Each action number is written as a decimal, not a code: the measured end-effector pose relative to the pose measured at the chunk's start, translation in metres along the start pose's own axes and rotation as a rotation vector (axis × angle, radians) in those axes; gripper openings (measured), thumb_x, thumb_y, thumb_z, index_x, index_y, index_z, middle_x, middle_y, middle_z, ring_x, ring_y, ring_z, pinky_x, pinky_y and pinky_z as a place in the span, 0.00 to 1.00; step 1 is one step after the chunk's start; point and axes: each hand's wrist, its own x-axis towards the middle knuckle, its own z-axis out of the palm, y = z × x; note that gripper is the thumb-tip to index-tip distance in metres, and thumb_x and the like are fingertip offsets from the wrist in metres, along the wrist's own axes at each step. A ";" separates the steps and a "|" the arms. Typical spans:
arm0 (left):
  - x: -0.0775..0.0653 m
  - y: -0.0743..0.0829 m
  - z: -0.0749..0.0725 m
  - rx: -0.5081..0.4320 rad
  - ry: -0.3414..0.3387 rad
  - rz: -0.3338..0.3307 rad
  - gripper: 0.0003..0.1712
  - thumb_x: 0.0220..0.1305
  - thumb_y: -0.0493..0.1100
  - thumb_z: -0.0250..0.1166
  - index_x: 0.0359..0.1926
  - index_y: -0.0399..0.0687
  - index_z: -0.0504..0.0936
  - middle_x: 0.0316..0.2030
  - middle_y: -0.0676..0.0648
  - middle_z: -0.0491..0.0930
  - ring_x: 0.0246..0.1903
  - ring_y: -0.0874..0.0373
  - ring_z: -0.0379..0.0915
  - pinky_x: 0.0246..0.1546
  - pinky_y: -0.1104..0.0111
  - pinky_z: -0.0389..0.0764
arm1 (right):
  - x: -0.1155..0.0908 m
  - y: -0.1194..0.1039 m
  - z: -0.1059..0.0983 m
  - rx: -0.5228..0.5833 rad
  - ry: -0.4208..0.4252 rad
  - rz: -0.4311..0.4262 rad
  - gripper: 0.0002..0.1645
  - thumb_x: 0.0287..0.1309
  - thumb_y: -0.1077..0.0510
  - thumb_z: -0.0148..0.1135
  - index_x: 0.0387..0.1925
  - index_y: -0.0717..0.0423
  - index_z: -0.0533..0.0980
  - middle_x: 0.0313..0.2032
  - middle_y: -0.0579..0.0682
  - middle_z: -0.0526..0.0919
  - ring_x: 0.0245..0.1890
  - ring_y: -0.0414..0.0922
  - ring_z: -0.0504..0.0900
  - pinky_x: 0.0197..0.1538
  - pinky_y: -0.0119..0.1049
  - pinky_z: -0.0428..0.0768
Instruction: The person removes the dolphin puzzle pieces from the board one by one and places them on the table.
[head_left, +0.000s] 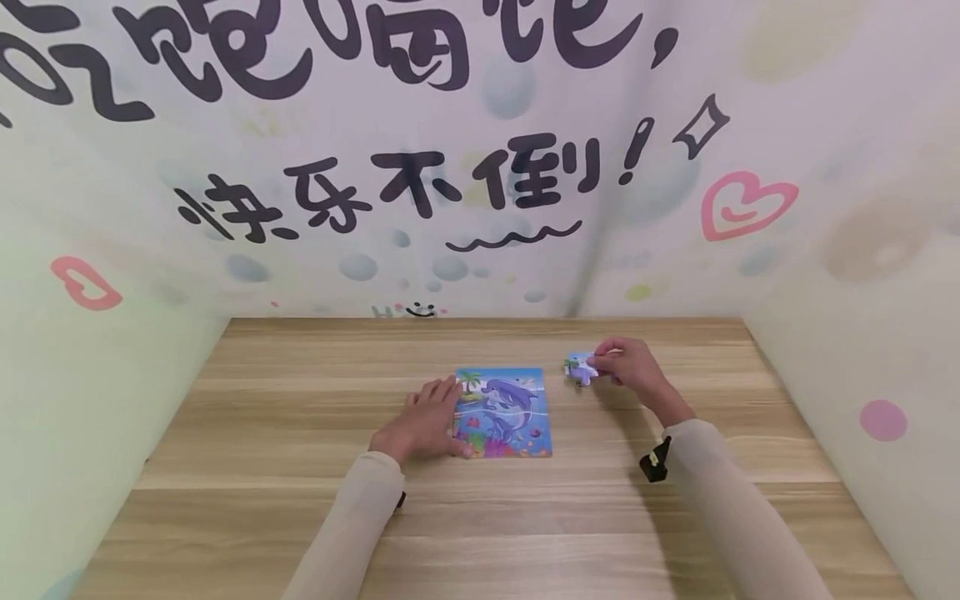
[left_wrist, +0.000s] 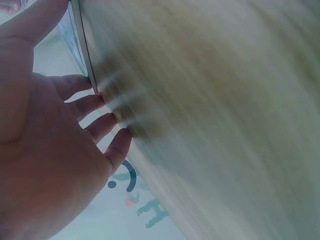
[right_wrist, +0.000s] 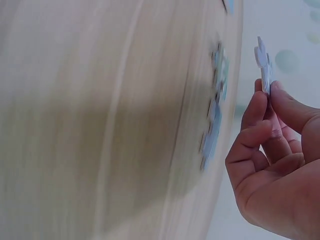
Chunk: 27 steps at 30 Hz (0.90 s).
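A square puzzle board (head_left: 504, 408) showing a leaping dolphin, a palm tree and coral lies flat on the table. My left hand (head_left: 426, 423) rests along its left side, fingers spread, with the thumb at the lower left corner. From the left wrist view, the fingertips of that hand (left_wrist: 55, 145) meet the board's edge and the table. To the right of the board, my right hand (head_left: 636, 368) pinches a small puzzle piece (right_wrist: 263, 62) between thumb and fingers, raised above the table. Below it, several other puzzle pieces (right_wrist: 215, 110) lie grouped on the wood.
The wood-grain table (head_left: 480, 525) is enclosed by a back wall (head_left: 337, 283) with black lettering and by pale walls on the left and right. A black device (head_left: 655, 462) sits on the right wrist.
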 end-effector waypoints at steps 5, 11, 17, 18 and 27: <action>0.001 -0.002 0.002 -0.004 -0.006 -0.012 0.62 0.53 0.63 0.73 0.78 0.46 0.50 0.79 0.42 0.44 0.77 0.42 0.38 0.73 0.44 0.45 | -0.002 0.009 -0.015 -0.039 0.016 0.020 0.13 0.64 0.58 0.65 0.41 0.65 0.76 0.28 0.46 0.82 0.29 0.40 0.78 0.33 0.35 0.78; 0.000 -0.002 0.002 -0.010 0.000 -0.008 0.61 0.53 0.63 0.74 0.78 0.45 0.51 0.79 0.41 0.44 0.77 0.42 0.38 0.73 0.44 0.45 | -0.005 0.020 -0.031 -0.032 0.029 0.017 0.14 0.67 0.60 0.61 0.46 0.70 0.75 0.32 0.47 0.84 0.33 0.39 0.80 0.36 0.36 0.80; -0.001 -0.001 0.000 0.005 -0.003 -0.002 0.62 0.53 0.63 0.73 0.78 0.44 0.50 0.79 0.41 0.44 0.77 0.42 0.39 0.73 0.45 0.45 | -0.009 0.029 -0.042 -0.009 0.050 0.016 0.15 0.66 0.62 0.60 0.47 0.73 0.74 0.29 0.43 0.83 0.29 0.35 0.77 0.31 0.34 0.77; -0.001 -0.001 -0.001 0.008 -0.006 -0.002 0.62 0.53 0.63 0.73 0.78 0.44 0.50 0.79 0.41 0.44 0.77 0.42 0.38 0.73 0.45 0.45 | -0.009 0.031 -0.044 -0.006 0.055 0.018 0.15 0.65 0.63 0.60 0.47 0.73 0.74 0.28 0.43 0.83 0.28 0.35 0.77 0.30 0.33 0.76; -0.001 -0.001 -0.001 0.006 -0.011 -0.006 0.62 0.53 0.63 0.73 0.78 0.46 0.49 0.79 0.42 0.42 0.77 0.43 0.37 0.74 0.45 0.45 | -0.009 0.043 -0.058 -0.038 0.091 0.052 0.16 0.66 0.62 0.59 0.49 0.72 0.74 0.29 0.43 0.83 0.27 0.35 0.75 0.28 0.32 0.74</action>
